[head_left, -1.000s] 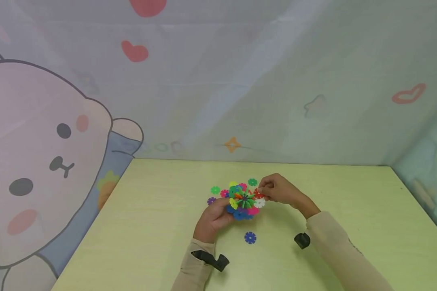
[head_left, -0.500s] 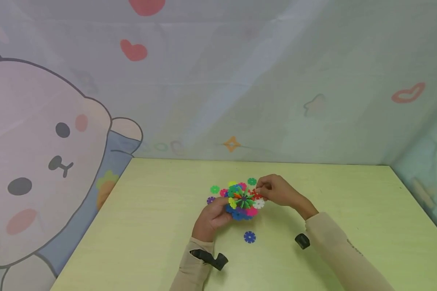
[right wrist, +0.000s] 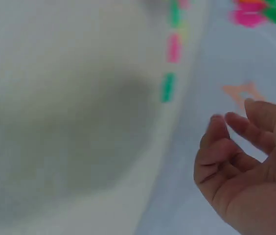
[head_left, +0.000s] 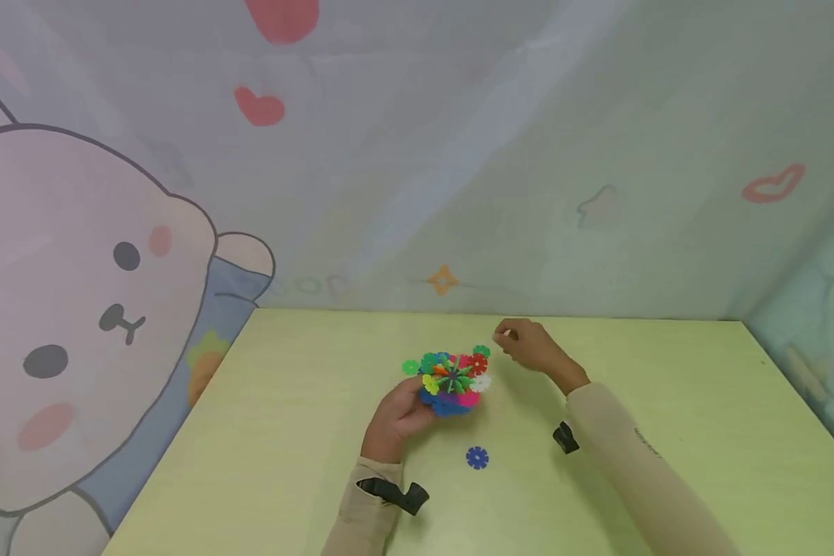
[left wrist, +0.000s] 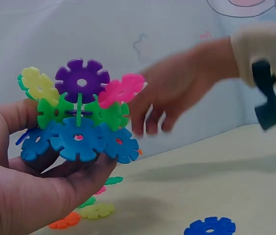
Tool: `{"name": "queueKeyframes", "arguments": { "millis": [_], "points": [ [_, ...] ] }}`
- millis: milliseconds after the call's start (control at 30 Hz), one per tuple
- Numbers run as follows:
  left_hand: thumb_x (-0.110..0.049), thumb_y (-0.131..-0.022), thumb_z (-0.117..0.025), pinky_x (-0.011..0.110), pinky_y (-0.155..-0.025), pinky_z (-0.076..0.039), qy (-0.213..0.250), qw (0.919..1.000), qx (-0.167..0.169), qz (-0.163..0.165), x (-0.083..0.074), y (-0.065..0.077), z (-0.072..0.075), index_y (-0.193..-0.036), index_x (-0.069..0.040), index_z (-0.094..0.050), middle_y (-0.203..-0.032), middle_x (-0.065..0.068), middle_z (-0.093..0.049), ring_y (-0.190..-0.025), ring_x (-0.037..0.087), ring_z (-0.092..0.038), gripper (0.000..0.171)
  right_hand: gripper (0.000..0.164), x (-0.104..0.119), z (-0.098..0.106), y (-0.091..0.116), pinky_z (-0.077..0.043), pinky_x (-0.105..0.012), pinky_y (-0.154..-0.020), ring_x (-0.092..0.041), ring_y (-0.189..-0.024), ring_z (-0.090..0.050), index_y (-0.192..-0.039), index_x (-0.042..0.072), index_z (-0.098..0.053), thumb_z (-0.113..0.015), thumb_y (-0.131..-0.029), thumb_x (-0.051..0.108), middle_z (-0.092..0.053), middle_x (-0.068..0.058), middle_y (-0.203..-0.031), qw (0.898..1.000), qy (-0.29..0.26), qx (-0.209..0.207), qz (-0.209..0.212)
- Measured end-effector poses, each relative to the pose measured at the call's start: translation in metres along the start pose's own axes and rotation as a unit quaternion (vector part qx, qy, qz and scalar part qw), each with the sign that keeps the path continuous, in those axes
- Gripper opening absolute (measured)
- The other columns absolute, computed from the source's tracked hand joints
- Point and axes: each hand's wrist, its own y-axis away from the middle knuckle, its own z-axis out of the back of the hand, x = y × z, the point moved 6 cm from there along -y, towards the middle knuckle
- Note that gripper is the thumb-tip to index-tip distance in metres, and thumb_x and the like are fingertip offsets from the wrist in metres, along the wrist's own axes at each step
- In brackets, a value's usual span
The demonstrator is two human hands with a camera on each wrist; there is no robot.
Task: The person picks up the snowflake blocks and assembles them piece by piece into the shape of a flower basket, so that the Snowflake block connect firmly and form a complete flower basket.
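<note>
My left hand point(head_left: 396, 417) grips a flower-like cluster of interlocking plastic snowflake discs point(head_left: 446, 403), held above the table. In the left wrist view, blue discs point(left wrist: 78, 142) form its lower part, with green ones above them and a purple disc point(left wrist: 72, 83) on top. A red disc point(head_left: 477, 364) and a white disc point(head_left: 481, 383) stand on the cluster's right side. My right hand point(head_left: 535, 349) is up to the right of the cluster, apart from it. Its fingers hang loosely curled in the right wrist view, with nothing between them.
Loose discs lie on the pale yellow table point(head_left: 285, 432): a dark blue one point(head_left: 477, 457) in front, a green one point(head_left: 411, 367) behind left, another green one point(head_left: 482, 351) behind right. More lie behind the cluster. A printed cloth point(head_left: 403, 154) hangs at the back.
My right hand has let go of the red disc, which stays on the cluster, and has moved away up and back. The left hand has shifted slightly left with the cluster.
</note>
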Motion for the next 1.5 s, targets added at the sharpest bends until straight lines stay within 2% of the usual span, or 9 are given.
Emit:
{"name": "queueKeyframes", "arguments": {
  "millis": [133, 267, 500, 667, 800, 967, 1100, 1300, 1500],
  "points": [
    [-0.014, -0.105, -0.031, 0.044, -0.116, -0.038, 0.004, 0.9998, 0.019, 0.0, 0.002, 0.0, 0.004, -0.157, -0.005, -0.02, -0.149, 0.011, -0.039, -0.132, 0.026, -0.046, 0.054, 0.039, -0.023, -0.026, -0.015, -0.052, -0.048, -0.087, -0.035, -0.102, -0.059, -0.137, -0.002, -0.052, -0.055, -0.102, 0.014, -0.055, -0.026, -0.116, 0.995, 0.094, 0.018, 0.0],
    [-0.015, -0.103, -0.035, 0.038, -0.108, -0.047, 0.018, 0.9996, 0.021, -0.004, 0.003, -0.001, 0.004, -0.156, -0.005, -0.021, -0.15, 0.012, -0.039, -0.132, 0.026, -0.046, 0.056, 0.03, -0.031, -0.04, -0.025, -0.052, -0.046, -0.089, -0.029, -0.099, -0.056, -0.128, 0.002, -0.058, -0.059, -0.099, 0.009, -0.049, -0.02, -0.114, 0.991, 0.132, 0.017, 0.002],
    [-0.014, -0.102, -0.039, 0.035, -0.103, -0.051, 0.034, 0.9993, -0.001, -0.014, 0.0, 0.0, 0.006, -0.155, -0.005, -0.025, -0.143, 0.008, -0.047, -0.128, 0.025, -0.05, 0.056, 0.017, -0.023, -0.041, -0.033, -0.048, -0.044, -0.082, -0.029, -0.092, -0.05, -0.109, -0.001, -0.06, -0.054, -0.093, -0.002, -0.056, -0.019, -0.102, 0.992, 0.123, 0.007, -0.012],
    [-0.013, -0.102, -0.04, 0.034, -0.096, -0.054, 0.03, 0.9994, -0.004, -0.015, -0.001, 0.003, 0.007, -0.154, -0.004, -0.027, -0.137, 0.007, -0.052, -0.125, 0.024, -0.053, 0.054, 0.017, -0.026, -0.04, -0.028, -0.051, -0.044, -0.082, -0.029, -0.09, -0.057, -0.104, -0.005, -0.059, -0.065, -0.091, 0.005, -0.065, -0.019, -0.1, 0.992, 0.117, 0.015, -0.051],
    [-0.014, -0.102, -0.043, 0.035, -0.094, -0.054, 0.038, 0.999, -0.016, -0.016, 0.001, 0.003, 0.005, -0.152, -0.004, -0.031, -0.132, 0.006, -0.055, -0.123, 0.024, -0.053, 0.052, 0.017, -0.031, -0.034, -0.018, -0.049, -0.035, -0.068, -0.021, -0.074, -0.054, -0.087, -0.001, -0.062, -0.07, -0.092, 0.013, -0.062, -0.011, -0.085, 0.993, 0.092, 0.012, -0.072],
    [-0.014, -0.103, -0.042, 0.037, -0.088, -0.056, 0.033, 0.9988, -0.029, -0.019, 0.003, 0.005, 0.007, -0.141, -0.007, -0.046, -0.12, 0.002, -0.065, -0.113, 0.022, -0.061, 0.039, 0.026, -0.016, -0.016, -0.011, -0.036, -0.028, -0.056, -0.013, -0.056, -0.04, -0.077, 0.005, -0.058, -0.061, -0.099, 0.018, -0.047, 0.0, -0.063, 1.0, 0.0, -0.01, -0.014],
    [-0.015, -0.104, -0.041, 0.036, -0.084, -0.057, 0.033, 0.9992, -0.019, -0.011, 0.004, 0.005, 0.005, -0.123, -0.013, -0.06, -0.113, 0.001, -0.068, -0.106, 0.019, -0.065, 0.027, 0.022, 0.019, 0.008, -0.006, -0.035, -0.03, -0.055, -0.012, -0.051, -0.035, -0.088, 0.004, -0.062, -0.056, -0.103, 0.02, -0.043, 0.0, -0.058, 0.995, -0.077, 0.005, 0.058],
    [-0.019, -0.106, -0.038, 0.028, -0.084, -0.057, 0.009, 0.9999, -0.001, 0.004, 0.004, 0.002, 0.0, -0.121, -0.013, -0.058, -0.111, 0.0, -0.068, -0.101, 0.014, -0.066, 0.025, 0.019, 0.062, 0.012, 0.001, -0.038, -0.029, -0.062, -0.01, -0.055, -0.037, -0.099, 0.003, -0.068, -0.052, -0.103, 0.012, -0.047, 0.002, -0.065, 0.984, -0.057, 0.116, 0.119],
    [-0.019, -0.106, -0.039, 0.028, -0.085, -0.057, -0.012, 0.9999, 0.0, 0.005, 0.005, 0.002, -0.001, -0.135, -0.005, -0.048, -0.109, -0.001, -0.068, -0.1, 0.012, -0.066, 0.033, 0.02, 0.068, 0.006, 0.004, -0.04, -0.03, -0.064, -0.011, -0.06, -0.041, -0.093, 0.0, -0.067, -0.052, -0.102, 0.009, -0.048, 0.003, -0.067, 0.984, -0.018, 0.128, 0.124]
  ]
}}
